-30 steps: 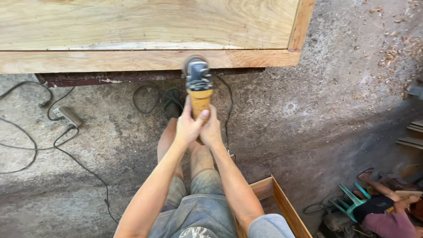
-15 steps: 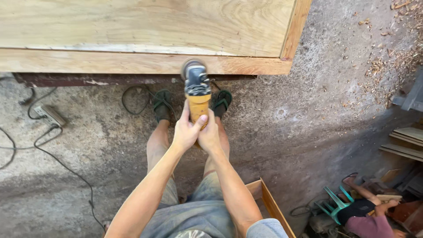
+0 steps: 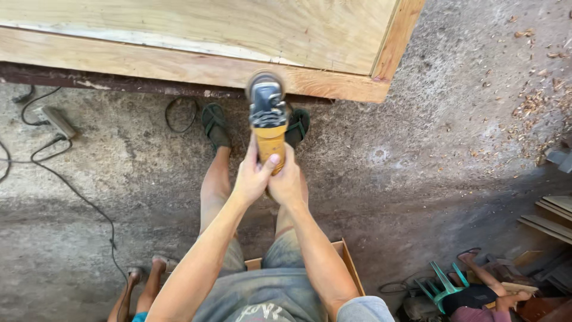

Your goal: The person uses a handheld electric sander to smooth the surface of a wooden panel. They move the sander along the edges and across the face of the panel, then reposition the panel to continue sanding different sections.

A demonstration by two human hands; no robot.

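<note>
Grinder: a yellow-bodied angle grinder held out ahead, its blurred head just near the wooden panel's near edge.
Hands: left hand and right hand pressed together, both clamped on the yellow handle.
Below: sandalled feet on the dusty concrete floor.
Left: power strip and loose cables.
Risk: the head (apparently spinning) could kick back or drop toward the toes; trailing cable may snag.
</note>
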